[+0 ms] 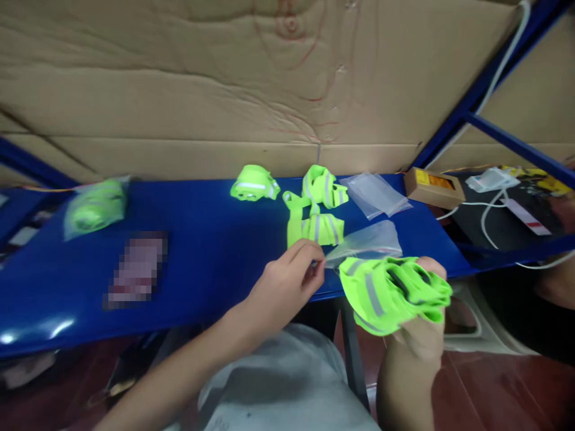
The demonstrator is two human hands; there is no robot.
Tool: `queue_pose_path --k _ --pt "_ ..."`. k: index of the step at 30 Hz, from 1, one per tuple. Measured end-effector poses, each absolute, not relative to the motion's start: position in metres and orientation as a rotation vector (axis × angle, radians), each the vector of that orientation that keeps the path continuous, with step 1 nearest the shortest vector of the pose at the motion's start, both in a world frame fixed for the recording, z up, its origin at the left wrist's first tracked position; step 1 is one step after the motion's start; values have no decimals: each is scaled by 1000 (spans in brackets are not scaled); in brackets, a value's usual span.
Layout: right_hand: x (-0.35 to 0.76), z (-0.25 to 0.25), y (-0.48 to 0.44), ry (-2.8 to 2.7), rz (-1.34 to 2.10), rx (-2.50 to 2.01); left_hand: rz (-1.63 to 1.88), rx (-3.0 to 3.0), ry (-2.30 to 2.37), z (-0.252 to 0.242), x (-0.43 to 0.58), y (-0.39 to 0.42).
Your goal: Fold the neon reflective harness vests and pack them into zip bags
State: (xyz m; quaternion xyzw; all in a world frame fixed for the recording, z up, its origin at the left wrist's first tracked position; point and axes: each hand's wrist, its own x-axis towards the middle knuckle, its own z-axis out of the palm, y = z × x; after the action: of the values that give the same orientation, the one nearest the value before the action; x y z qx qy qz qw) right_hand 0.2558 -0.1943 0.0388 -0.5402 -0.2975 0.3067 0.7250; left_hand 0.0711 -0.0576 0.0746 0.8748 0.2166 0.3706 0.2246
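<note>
Where clear bags (377,194) lie, cardboard box (435,187) beside, green rolls (320,185) left

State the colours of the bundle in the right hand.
The bundle is bright yellow-green with grey stripes; head view.

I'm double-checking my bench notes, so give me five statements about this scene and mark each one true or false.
1. The right hand holds a lime-green reflective strap bundle. True.
2. That held bundle is sealed inside a plastic bag. False: it is bare.
3. The left hand has its fingertips at the edge of a clear plastic bag. True.
4. A bagged lime-green bundle lies toward the left end of the blue table. True.
5. A water bottle stands near the table's right end. False: a small cardboard box sits there.
</note>
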Motion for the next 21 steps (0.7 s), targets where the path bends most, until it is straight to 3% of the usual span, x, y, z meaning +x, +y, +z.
queue_pose_path --k 6,12,21 --pt "203 42 -157 -719 986 -1075 1445 2442 909 79 3 -82" --pt "173 41 -138 -711 942 -1238 1624 2489 896 53 -16 -78" --pt "182 31 -111 -882 1503 -1421 1463 2162 1060 -6 -23 -59"
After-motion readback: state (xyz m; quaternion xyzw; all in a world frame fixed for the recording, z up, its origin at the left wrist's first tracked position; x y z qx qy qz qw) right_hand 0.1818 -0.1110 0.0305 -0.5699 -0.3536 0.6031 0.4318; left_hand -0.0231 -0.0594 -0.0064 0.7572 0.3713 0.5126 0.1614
